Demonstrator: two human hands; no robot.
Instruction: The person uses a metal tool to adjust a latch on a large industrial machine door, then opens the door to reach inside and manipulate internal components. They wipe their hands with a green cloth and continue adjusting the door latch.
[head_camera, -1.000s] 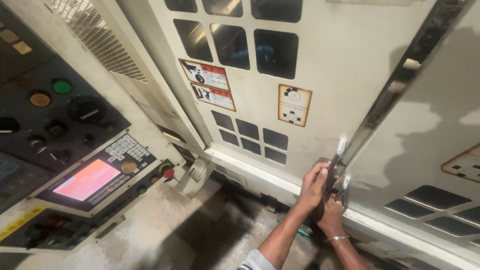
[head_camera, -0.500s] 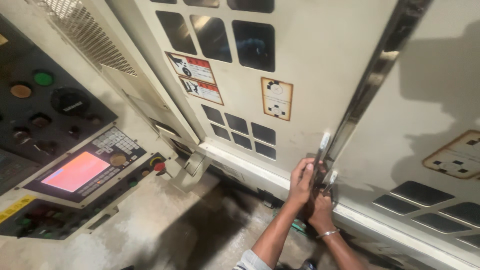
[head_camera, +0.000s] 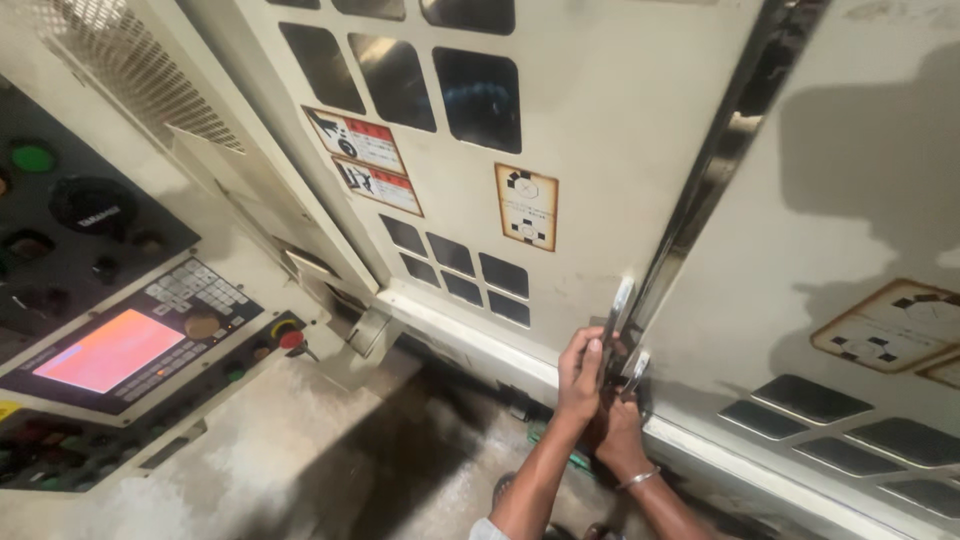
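Between two machine doors, both hands (head_camera: 600, 400) apparently grip metal handles (head_camera: 617, 318).

Single head-worn view, looking steeply down and forward from above the person's arms at the front of a cream machine enclosure. The frame is tilted, so the door seam (head_camera: 700, 200) runs diagonally from upper right toward the hands. The left hand (head_camera: 580, 375) and right hand (head_camera: 620, 435) lie low and right of centre, at arm's reach. The control panel (head_camera: 110, 350) fills the left edge; concrete floor (head_camera: 300, 460) shows below.
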